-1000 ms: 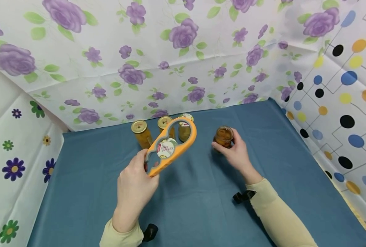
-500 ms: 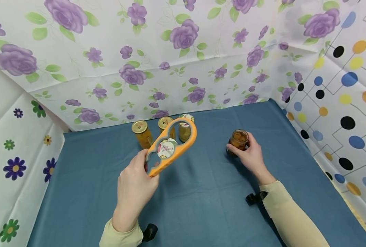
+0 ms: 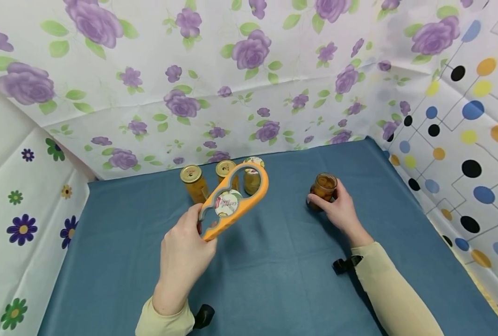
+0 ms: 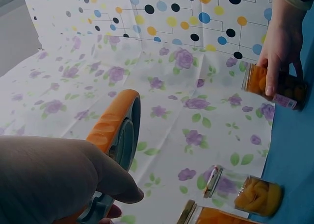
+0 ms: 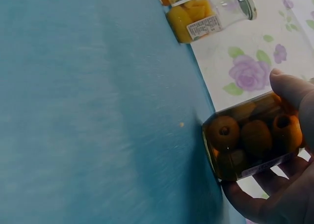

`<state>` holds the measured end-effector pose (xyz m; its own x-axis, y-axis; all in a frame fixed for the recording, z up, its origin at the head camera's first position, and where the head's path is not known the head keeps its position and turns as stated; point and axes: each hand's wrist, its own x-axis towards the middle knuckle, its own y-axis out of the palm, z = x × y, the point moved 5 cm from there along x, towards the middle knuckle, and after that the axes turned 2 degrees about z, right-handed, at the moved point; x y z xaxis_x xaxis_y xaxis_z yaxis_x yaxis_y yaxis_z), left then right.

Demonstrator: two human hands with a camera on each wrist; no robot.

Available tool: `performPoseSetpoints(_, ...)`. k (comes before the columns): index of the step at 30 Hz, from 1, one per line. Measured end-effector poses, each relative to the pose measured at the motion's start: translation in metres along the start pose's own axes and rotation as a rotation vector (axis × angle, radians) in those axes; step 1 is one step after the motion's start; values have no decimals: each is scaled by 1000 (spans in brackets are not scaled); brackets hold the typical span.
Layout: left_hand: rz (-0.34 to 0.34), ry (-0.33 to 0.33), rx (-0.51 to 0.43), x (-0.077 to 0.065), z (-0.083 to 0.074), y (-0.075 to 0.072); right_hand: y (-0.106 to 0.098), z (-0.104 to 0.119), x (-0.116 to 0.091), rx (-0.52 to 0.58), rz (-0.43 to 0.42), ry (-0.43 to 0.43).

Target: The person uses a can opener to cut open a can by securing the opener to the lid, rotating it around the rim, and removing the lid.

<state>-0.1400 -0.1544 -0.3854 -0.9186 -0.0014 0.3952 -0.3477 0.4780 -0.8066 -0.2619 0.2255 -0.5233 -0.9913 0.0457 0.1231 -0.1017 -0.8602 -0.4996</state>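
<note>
My left hand (image 3: 187,254) grips the end of an orange jar opener (image 3: 255,198) with grey-lined openings, raised above the table. A white printed lid (image 3: 227,204) shows inside its middle opening. On the right, my right hand (image 3: 340,210) holds an uncovered glass jar (image 3: 325,182), thumb on one side and fingers on the other. Round brown pieces like olives, some with holes, fill this jar (image 5: 255,138) in the right wrist view. Its base is at or very near the blue cloth; whether it touches, I cannot tell.
Behind the opener stand three lidded glass jars: one at left (image 3: 195,184), one in the middle (image 3: 225,169), one at right (image 3: 252,179), partly hidden by the opener. Blue cloth (image 3: 270,280) covers the table. A floral sheet (image 3: 215,107) rises at the back, a dotted one (image 3: 450,154) on the right.
My right hand has moved the uncovered jar to the right and slightly nearer, then stayed almost still over the last half second. My left hand and the jar opener have barely moved.
</note>
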Motion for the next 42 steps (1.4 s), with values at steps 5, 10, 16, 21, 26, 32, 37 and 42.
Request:
performPoseSetpoints(5, 10, -7, -4, -1, 1, 0, 9, 3, 19, 0, 19, 20)
performPoseSetpoints(10, 15, -12, -4, -1, 2, -1, 22, 7, 41, -1, 58, 35)
performPoseSetpoints(16, 17, -10, -3, 0, 2, -2, 34, 11, 59, 7, 62, 50)
performPoseSetpoints(21, 20, -8, -6, -1, 1, -2, 38, 12, 63, 11, 52, 56)
performPoseSetpoints(26, 11, -3, -4, 0, 2, -3, 40, 12, 66, 18, 51, 53)
performPoseSetpoints(32, 10, -2, -7, 0, 3, -4, 42, 11, 59, 57, 49, 92)
performPoseSetpoints(37, -1, -3, -9, -1, 5, -6, 43, 37, 23, 291, -300, 33)
performPoseSetpoints(42, 0, -6, -8, 0, 6, -6, 45, 108, -27, 512, -578, -316)
